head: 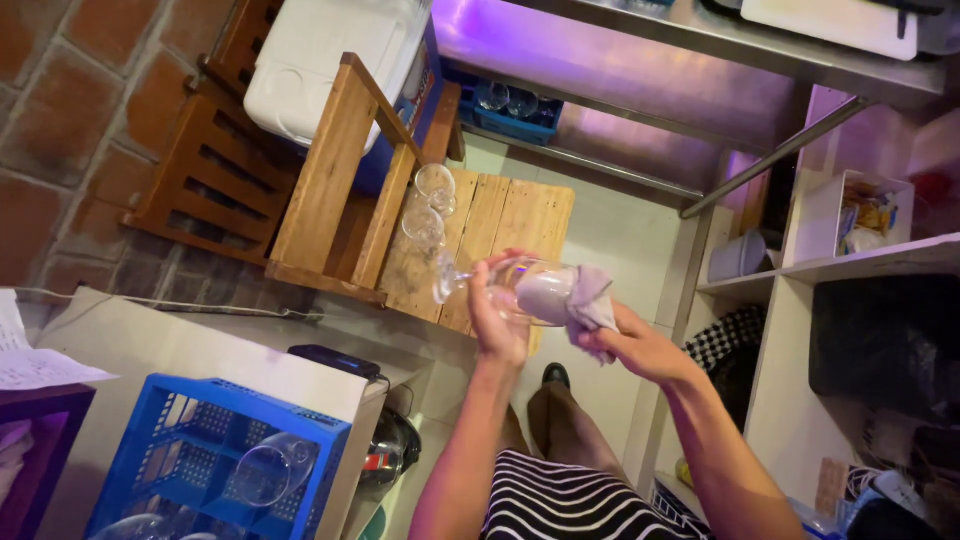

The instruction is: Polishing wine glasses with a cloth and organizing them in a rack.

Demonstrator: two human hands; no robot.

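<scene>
My left hand (495, 318) grips a clear stemmed wine glass (505, 284) held sideways, its foot pointing left. My right hand (632, 343) holds a pale cloth (588, 297) that is pushed into the glass's open bowl. Both hands hover above a wooden pallet surface (510, 220) on which two other clear glasses (430, 205) stand upright.
A blue plastic crate (175, 440) with glasses in it sits at the lower left on a beige counter. A white cooler box (325, 60) rests on a wooden frame behind. Another blue crate with glasses (510, 105) sits under a steel shelf. White shelving stands on the right.
</scene>
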